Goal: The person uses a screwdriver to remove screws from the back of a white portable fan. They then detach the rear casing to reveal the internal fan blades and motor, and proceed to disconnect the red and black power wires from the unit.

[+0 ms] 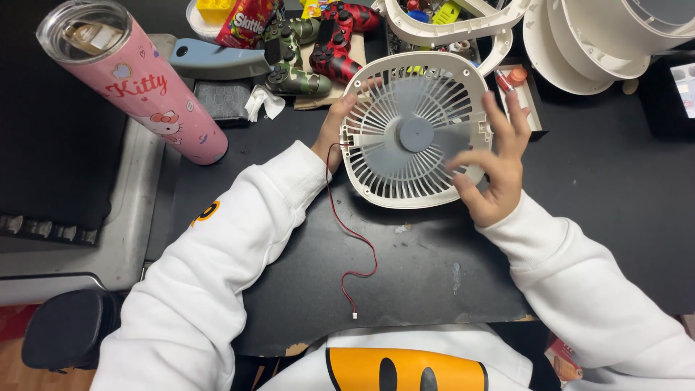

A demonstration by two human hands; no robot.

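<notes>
1. A person sits at a black table [434,282] and holds a white fan cage [414,130] with both bare hands. It sits near the far edge of the table, about in the middle, and its flat face looks up at the camera.

2. The left hand [333,130] is on the left rim of the cage. Its fingers curl round the edge and hold it. The thumb shows on top (the other fingers are hidden behind the rim).

3. The right hand [494,163] is at the right rim. Its fingers are spread wide open. The fingertips touch the grille lightly, so it is not a tight hold.

4. Inside the cage sit grey fan blades [405,108] with a round grey hub [416,135] in the middle.

5. The cage lies between the two hands. The left hand has the firmer hold and the right hand rests on the front. The cage is almost round, so it has no long side.

6. A thin red and black wire [358,253] comes out at the left rim, just by the left hand. It runs toward the near edge of the table and ends in a small white plug [355,315].

7. At the far left corner lies a pink cup [145,87] tipped on its side. Two game controllers (one green [293,58], one red [340,40]) lie along the far edge. More white fan parts [579,36] sit at the far right corner.
</notes>
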